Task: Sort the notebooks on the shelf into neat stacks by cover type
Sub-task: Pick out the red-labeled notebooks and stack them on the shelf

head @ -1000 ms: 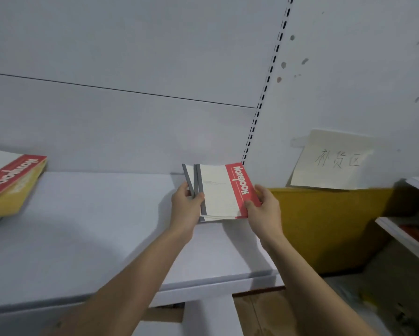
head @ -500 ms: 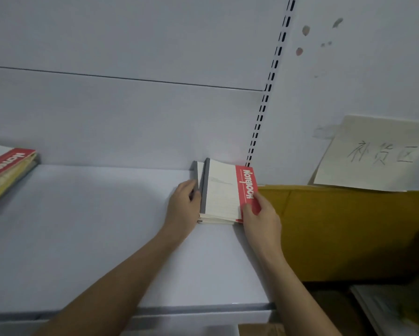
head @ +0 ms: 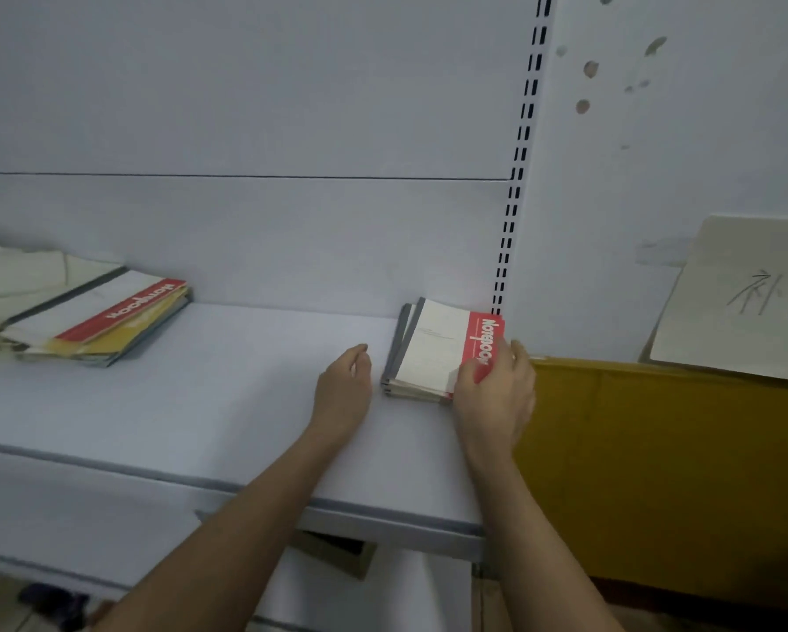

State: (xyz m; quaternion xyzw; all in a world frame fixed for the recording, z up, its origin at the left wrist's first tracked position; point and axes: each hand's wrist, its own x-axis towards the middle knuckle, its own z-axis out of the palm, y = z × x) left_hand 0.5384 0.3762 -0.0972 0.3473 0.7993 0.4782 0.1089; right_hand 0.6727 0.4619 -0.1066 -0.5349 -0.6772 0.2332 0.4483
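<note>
Shop stockroom: slotted white shelf [head: 200, 403], handwritten paper sign [head: 747, 298].

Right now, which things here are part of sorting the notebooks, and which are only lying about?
Part of the job:
small notebook stack
mixed notebook pile
shelf
right hand
left hand

Only lying about:
handwritten paper sign
yellow board

Two stacks of notebooks lie on one white metal shelf [head: 227, 403]: a small stack of red-and-white notebooks with grey spines [head: 433, 353] right of centre, and a looser pile of red, white and yellow notebooks [head: 104, 321] at left. How many notebooks each holds cannot be told. One handwritten cream paper sign [head: 743, 298] hangs at right.
</note>
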